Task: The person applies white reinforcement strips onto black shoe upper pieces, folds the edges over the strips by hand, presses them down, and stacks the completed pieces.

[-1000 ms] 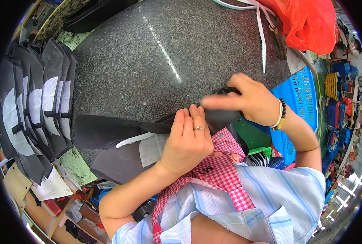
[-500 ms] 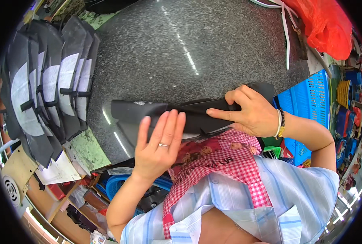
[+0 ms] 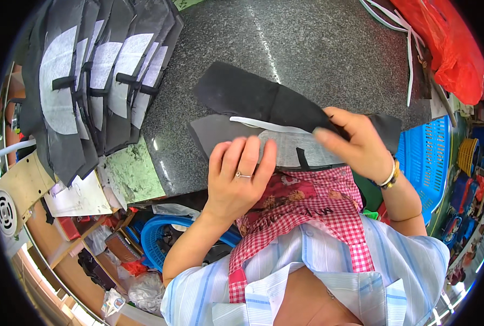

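Head view. The black panel point(image 3: 239, 95) lies on the speckled tabletop point(image 3: 334, 60), in front of the person. Its long axis runs obliquely, from a free end at the far left to a near end at the right, where the right hand point(image 3: 356, 144) is placed. The right hand is thus the nearer of the two: its thumb and fingers stand apart at this end, with dark material between them. Whether they pinch it or merely rest there cannot be told, the thumb being blurred.

The left hand point(image 3: 244, 168) is on the body side of the panel, apart from it; the free end lies beyond this hand and to its left. Its fingers are bent and slightly spread, with nothing visible in their grasp. The fingertips overlap the grey layer point(image 3: 215, 135) and its pale patch point(image 3: 288, 145); contact cannot be confirmed.

Between the black panel and the pale patch, a white strip point(image 3: 277, 126) follows nearly the same slant. A short black tab point(image 3: 302, 157) crosses the patch, between the two hands. Surroundings: at left, a stack of dark pieces point(image 3: 60, 103) with similar patches; at far right, a red bag point(image 3: 448, 54) and, nearer the person, a blue basket point(image 3: 429, 155).
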